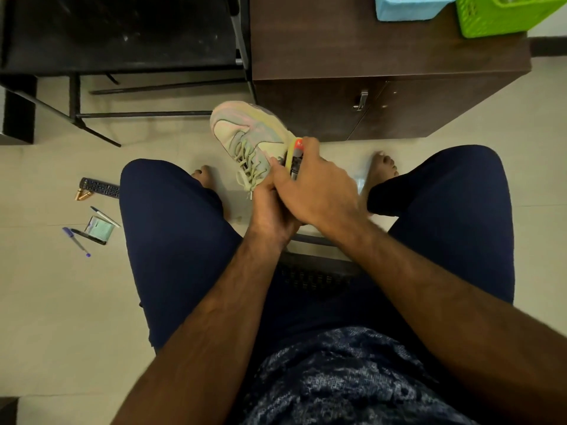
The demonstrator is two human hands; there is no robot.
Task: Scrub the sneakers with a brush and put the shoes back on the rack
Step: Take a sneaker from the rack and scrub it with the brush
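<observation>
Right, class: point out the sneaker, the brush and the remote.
sneaker (pixel 233 124), head view, on the toe.
brush (pixel 299 145), head view, on its orange end.
remote (pixel 99 187), head view, on its buttons.

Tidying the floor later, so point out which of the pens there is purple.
The purple pen, lying farthest left, beside the small notepad. The white pen has only a blue tip, and the black pen lies along the notepad's edge.

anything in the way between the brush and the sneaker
Nothing visible: the right hand holds the brush right against the sneaker by its opening, while the left hand grips the sneaker from below.
</observation>
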